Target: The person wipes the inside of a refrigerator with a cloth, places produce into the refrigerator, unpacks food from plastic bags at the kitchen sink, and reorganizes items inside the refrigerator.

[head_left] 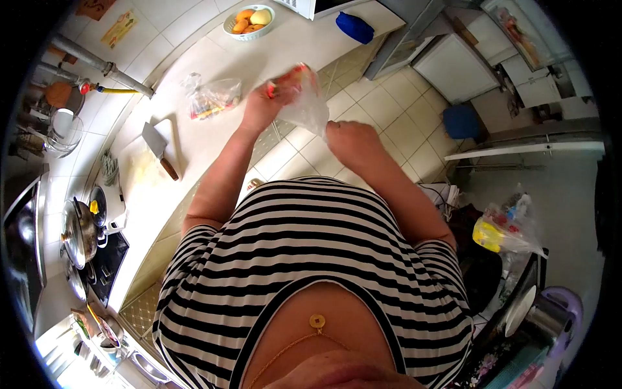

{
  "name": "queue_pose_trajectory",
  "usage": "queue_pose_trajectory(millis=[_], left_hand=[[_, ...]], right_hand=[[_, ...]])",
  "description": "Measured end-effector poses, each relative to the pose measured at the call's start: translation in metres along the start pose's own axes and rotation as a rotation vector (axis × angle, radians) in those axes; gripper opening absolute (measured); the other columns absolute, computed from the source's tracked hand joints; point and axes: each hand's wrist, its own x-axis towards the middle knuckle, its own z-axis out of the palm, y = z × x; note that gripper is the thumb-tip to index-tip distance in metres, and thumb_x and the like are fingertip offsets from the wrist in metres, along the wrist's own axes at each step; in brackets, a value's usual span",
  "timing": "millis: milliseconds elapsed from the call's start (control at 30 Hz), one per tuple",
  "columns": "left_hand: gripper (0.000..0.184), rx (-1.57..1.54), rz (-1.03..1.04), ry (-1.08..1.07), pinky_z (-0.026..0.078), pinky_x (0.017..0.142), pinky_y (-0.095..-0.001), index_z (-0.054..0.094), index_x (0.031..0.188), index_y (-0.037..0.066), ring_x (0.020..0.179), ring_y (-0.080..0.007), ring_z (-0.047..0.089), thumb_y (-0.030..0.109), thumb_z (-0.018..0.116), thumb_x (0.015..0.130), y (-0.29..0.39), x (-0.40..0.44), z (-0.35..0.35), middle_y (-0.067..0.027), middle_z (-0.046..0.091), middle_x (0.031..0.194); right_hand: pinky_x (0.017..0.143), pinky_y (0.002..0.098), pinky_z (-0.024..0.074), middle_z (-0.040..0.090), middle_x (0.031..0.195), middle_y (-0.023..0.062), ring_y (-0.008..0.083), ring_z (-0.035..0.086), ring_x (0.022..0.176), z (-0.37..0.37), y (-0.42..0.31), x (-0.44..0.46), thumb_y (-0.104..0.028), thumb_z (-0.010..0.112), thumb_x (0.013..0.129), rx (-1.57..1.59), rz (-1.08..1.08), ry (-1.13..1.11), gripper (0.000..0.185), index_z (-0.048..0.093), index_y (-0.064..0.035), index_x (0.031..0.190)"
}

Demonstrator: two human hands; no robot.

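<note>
A clear plastic bag (306, 111) with red contents is stretched between my two hands, above the floor beside the counter edge. My left hand (264, 104) is closed around the filled end, where red and white shows through; I cannot make out what the contents are. On the loose end, my right hand (353, 141) is closed in a fist with the plastic gripped in it. Left of my left hand, another clear bag (215, 97) with small colourful packets lies on the counter (214, 58).
A cleaver (156, 142) lies across a white cutting board (170, 139). Behind stand a basket of fruit (249, 23) and a blue pouch (354, 28). A lidded pan (79, 233) sits by the stove at left. An open refrigerator door (402, 52) and a blue stool (460, 122) are at right.
</note>
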Motion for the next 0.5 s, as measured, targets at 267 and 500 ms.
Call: queue_pose_trajectory(millis=[267,500], left_hand=[[0.03,-0.033,-0.026,-0.693,0.045,0.078,-0.0247,0.056,0.109,0.0,0.086,-0.0082,0.055,0.006,0.062,0.08,0.062,-0.027,0.028,-0.0015,0.063,0.095],[0.029,-0.562,-0.107,-0.272,0.05,0.071,-0.0264,0.056,0.108,0.001,0.083,-0.0122,0.06,0.003,0.062,0.08,0.055,-0.015,0.021,-0.0051,0.063,0.096]], right_hand=[[0.056,0.0347,0.0446,0.06,0.076,0.0086,0.0217,0.056,0.065,-0.074,0.076,0.054,-0.016,0.055,0.083,0.247,-0.34,0.049,0.012,0.061,-0.0065,0.088],[0.066,0.04,0.0477,0.061,0.081,0.0193,0.0323,0.061,0.074,0.042,0.061,0.045,-0.022,0.053,0.085,0.702,-0.132,0.362,0.02,0.056,-0.0066,0.098]])
